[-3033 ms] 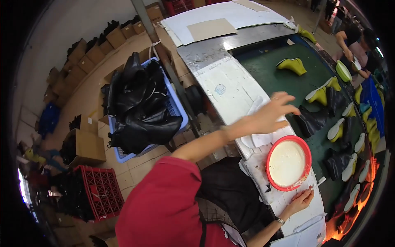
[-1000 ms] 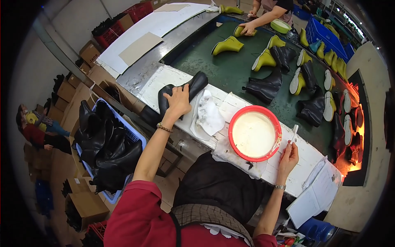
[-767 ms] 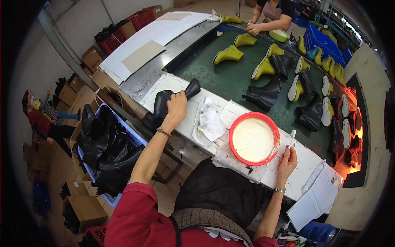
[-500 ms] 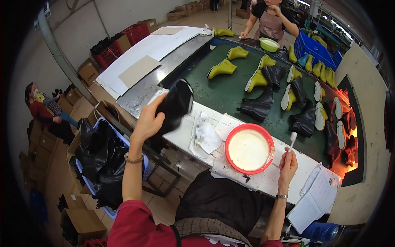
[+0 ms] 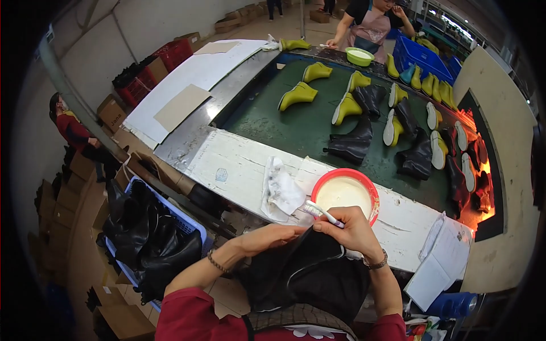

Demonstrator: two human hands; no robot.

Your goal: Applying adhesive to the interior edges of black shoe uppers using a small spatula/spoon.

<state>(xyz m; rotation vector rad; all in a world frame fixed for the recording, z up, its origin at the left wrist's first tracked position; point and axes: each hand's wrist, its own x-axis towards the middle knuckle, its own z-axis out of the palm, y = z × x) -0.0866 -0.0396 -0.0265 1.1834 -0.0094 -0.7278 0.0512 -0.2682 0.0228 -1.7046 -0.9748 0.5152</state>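
Basically, blk boot (image 5: pixel 313 245) is low betw both hands, nr red bowl (image 5: pixel 373 192). R hand (image 5: pixel 354 230) clasps white brush (image 5: pixel 327 214), seems to pinch boot edge too; L hand (image 5: pixel 270 237) alongside, grip hidden, can't tell. Boot prob light, soft, slick; best gripped nr edge, palm backing it.

Left hand (image 5: pixel 266 237) outstretched — right hand (image 5: pixel 354 228) beside it, curled.

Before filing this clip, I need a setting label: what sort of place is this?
Probably a footwear factory: yellow boots and black boots on a green surface, a glowing orange opening at its end, and a basket heaped with black footwear.
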